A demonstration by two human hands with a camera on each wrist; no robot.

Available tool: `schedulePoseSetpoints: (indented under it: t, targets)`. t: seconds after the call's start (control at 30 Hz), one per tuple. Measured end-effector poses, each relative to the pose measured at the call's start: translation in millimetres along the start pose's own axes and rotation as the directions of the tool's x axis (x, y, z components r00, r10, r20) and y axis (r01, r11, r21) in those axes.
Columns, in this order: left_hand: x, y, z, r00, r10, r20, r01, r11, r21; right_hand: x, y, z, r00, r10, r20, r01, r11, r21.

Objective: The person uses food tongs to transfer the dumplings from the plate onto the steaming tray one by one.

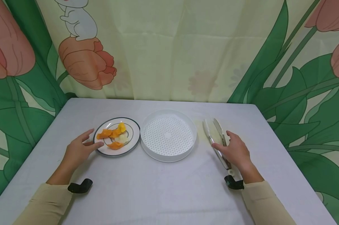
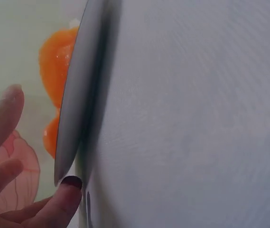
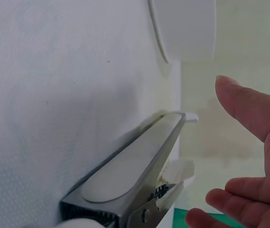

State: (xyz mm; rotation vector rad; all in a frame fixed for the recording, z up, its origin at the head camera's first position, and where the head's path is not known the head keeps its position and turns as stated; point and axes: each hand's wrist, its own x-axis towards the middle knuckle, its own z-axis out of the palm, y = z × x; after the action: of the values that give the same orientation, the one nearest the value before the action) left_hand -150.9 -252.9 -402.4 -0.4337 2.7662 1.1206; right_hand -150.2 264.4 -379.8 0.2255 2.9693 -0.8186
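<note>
A white plate [image 1: 134,139] with a dark rim holds several orange pieces [image 1: 115,145], a yellow piece [image 1: 121,127] and a pale piece [image 1: 122,139]. At its left edge is my left hand [image 1: 78,150], thumb and fingers spread. One dark-nailed fingertip [image 2: 68,194] is by the underside of the rim in the left wrist view; whether it touches cannot be told. My right hand [image 1: 237,153] hovers over metal tongs [image 3: 130,166] with pale tips. Its thumb and fingers are apart and grip nothing. The tongs lie on the table, their arms spread.
Between plate and tongs stands a round white tray [image 1: 169,158] with a perforated insert [image 1: 168,132], its left side against the plate. A white cloth covers the table [image 1: 158,193]. Behind hangs a curtain [image 1: 172,62] printed with tulips and leaves.
</note>
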Motion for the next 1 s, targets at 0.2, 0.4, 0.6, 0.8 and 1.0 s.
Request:
schedulePoseSetpoints:
  t: [0.2, 0.4, 0.6, 0.8, 1.0]
  targets:
    - [6.1, -5.5, 3.4, 0.999, -0.023, 0.047, 0.023, 1.0, -0.006, 3.9, 4.6, 4.2, 1.0, 0.005, 0.011, -0.005, 1.0, 0.002]
    - [9.5, -8.8, 4.8, 0.999, -0.023, 0.049, 0.022, 1.0, 0.014, 7.7, 7.1, 9.0, 0.999, 0.026, 0.025, -0.027, 0.999, 0.018]
    - [10.2, -10.3, 5.0, 0.998, -0.031, 0.059, 0.031, 1.0, 0.006, 11.7, 10.1, 13.1, 0.997, 0.052, 0.052, -0.054, 0.998, 0.032]
    - [11.6, -12.7, 7.2, 0.996, -0.056, 0.064, 0.056, 0.998, 0.001, 13.9, 12.9, 16.9, 0.996, 0.06, 0.065, -0.063, 0.997, 0.034]
    - [11.8, -13.1, 8.0, 0.995, -0.074, 0.07, 0.073, 0.997, 0.011, 12.9, 12.2, 18.5, 0.993, 0.092, 0.068, -0.095, 0.995, 0.032]
